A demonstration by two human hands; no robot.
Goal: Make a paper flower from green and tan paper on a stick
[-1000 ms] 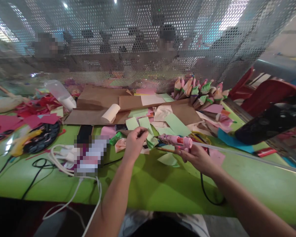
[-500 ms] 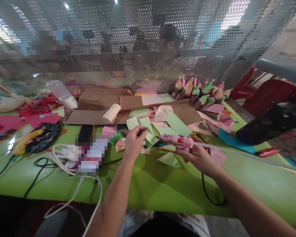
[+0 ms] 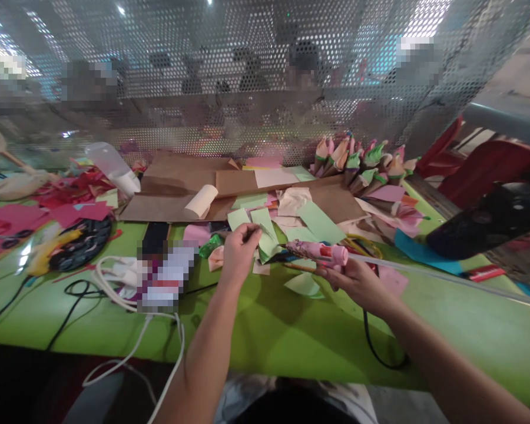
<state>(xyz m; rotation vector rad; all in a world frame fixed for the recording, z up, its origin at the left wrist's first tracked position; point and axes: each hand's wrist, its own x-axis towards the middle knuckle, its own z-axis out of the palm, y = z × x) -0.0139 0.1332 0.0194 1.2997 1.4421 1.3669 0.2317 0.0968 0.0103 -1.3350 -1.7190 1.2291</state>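
Two hands worked over the green table (image 3: 265, 335), one with green paper (image 3: 266, 234), one with a pink glue gun (image 3: 322, 252).
The left hand (image 3: 242, 250) had thumb and forefinger pinched together on the paper's edge; its other fingers were curled. The right hand (image 3: 357, 282) was wrapped around the gun, but how tightly, I cannot tell. The gun's nozzle was near the paper, between the hands. Compared with the earlier frame, the paper was less curled at its lower end. I counted one clear bottle (image 3: 110, 168) and one yellow tool (image 3: 48, 256).
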